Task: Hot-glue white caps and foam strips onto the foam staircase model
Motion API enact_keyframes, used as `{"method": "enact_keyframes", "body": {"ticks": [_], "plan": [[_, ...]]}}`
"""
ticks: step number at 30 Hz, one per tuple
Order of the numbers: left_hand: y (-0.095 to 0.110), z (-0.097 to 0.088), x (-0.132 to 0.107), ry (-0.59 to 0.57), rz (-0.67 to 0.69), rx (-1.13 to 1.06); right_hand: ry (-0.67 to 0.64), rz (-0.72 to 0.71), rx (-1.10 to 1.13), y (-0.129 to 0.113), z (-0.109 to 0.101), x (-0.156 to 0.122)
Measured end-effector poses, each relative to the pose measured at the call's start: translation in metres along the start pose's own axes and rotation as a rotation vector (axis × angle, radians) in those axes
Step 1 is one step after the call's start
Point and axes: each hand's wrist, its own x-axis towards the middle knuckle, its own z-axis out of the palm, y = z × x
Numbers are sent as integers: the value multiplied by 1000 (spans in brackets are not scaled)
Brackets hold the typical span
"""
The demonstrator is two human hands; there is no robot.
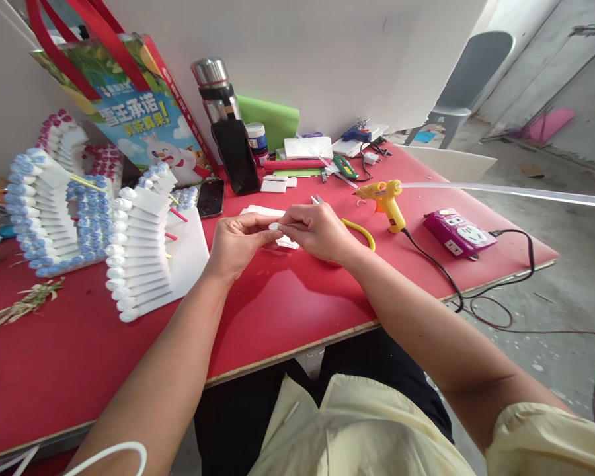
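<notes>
My left hand (235, 241) and my right hand (315, 230) meet above the red table. Between their fingertips is a small white piece with a rounded end (274, 226), pinched from both sides; the fingers hide much of it. Under the hands lie white paper sheets (288, 243). Partly covered by my right hand are scissors, with a yellow handle (361, 233) showing to its right. Left of my hands stands a fan-like row of white folded strips with rounded white tips (141, 258) on a white board (192, 254).
A yellow glue gun (384, 201) and a purple power strip (459, 233) lie on the right, their cords crossing the table edge. Behind are a phone (235, 157), a thermos (213, 86) and a printed bag (139, 112). Blue-tipped strip rows (42, 211) stand at left.
</notes>
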Motion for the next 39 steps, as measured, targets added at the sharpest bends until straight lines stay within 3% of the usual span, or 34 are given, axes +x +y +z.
{"method": "enact_keyframes", "body": {"ticks": [5, 10, 16, 22, 27, 33, 36, 39], "plan": [[2, 3, -1, 73, 90, 38, 88, 128, 76, -4, 4, 1], [1, 4, -1, 78, 71, 8, 37, 42, 120, -5, 0, -1], [-8, 3, 1, 41, 45, -56, -72, 26, 155, 0, -7, -2], [-10, 4, 1, 18, 112, 24, -17, 51, 164, 1, -2, 0], [0, 6, -2, -68, 142, 133, 38, 177, 270, -1, 0, 2], [-3, 5, 1, -90, -47, -105, -34, 364, 464, -1, -7, 6], [-7, 5, 4, -107, -130, -218, 5, 338, 345, -2, -7, 6], [-10, 7, 4, -72, -111, -220, 46, 243, 140, -5, -4, 3]]}}
